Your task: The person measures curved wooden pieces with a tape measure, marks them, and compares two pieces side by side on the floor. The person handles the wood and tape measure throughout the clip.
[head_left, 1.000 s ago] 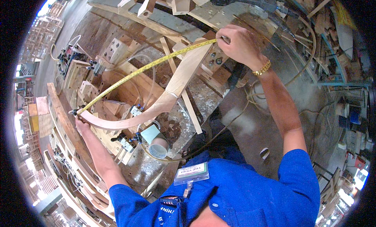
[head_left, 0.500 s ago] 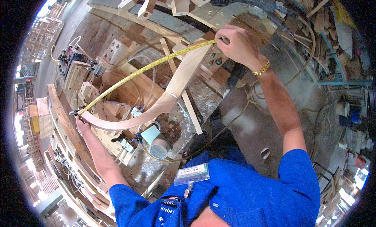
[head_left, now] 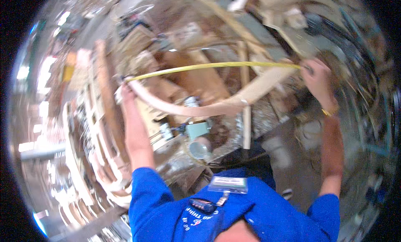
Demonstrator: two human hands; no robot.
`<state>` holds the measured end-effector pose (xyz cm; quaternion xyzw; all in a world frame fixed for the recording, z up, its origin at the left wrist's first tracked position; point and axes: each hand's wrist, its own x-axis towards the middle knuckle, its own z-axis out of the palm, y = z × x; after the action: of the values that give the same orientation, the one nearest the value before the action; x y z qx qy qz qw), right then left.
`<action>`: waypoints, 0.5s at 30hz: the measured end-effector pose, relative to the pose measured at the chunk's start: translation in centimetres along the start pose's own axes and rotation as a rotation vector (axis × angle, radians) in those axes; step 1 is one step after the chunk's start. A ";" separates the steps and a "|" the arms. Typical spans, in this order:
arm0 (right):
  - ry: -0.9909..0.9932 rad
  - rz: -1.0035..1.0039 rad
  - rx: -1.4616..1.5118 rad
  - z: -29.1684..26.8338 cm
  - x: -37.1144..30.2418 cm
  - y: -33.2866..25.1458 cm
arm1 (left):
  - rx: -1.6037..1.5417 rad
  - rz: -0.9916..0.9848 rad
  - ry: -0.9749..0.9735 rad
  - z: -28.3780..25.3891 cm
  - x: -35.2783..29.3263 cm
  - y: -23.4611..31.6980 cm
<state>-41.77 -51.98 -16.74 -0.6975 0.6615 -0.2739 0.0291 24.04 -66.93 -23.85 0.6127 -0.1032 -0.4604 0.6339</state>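
A curved wooden piece [head_left: 209,111], pale and bow-shaped, hangs between my hands above the bench. Along its hollow side a yellow tape measure [head_left: 209,66] is drawn out nearly straight from one end to the other. My left hand [head_left: 128,92] is closed around the wood's left end, where the tape's tip meets it. At the far right end, my right hand [head_left: 318,77] is closed on the tape measure, with its fingers hiding most of what they grip. Whether that hand also touches the wood cannot be made out through the blur.
Below the wood, a work bench carries a light green block [head_left: 198,129], a clear round cup [head_left: 200,148] and a narrow wooden strip [head_left: 247,127]. Several curved wooden parts [head_left: 100,158] are stacked at left. Dark hoses and tools lie at upper right.
The view has swung and blurred. Both hands, the wood and the tape appear further right, and my right hand sits lower, so the tape runs more level. Both hands keep their hold.
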 end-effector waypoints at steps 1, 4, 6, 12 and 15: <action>0.013 -0.008 -0.044 0.1 0.2 -0.1 | -0.069 0.006 0.047 -0.1 0.5 -0.2; -0.055 0.015 0.011 0.0 0.5 -0.2 | -0.124 0.076 0.108 -0.2 1.3 -0.6; -0.052 -0.001 0.039 -0.2 0.6 -0.4 | -0.118 0.125 0.153 -0.1 1.5 -0.8; -0.074 0.000 -0.001 -0.6 0.6 -1.1 | -0.053 0.115 0.232 -0.8 2.0 -0.4; -0.044 0.015 -0.084 -0.2 0.6 -1.2 | -0.079 0.011 -0.139 -0.9 1.7 0.7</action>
<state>-40.79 -52.29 -15.87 -0.6991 0.6768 -0.2303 0.0167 25.91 -67.67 -24.23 0.5534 -0.1321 -0.5022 0.6512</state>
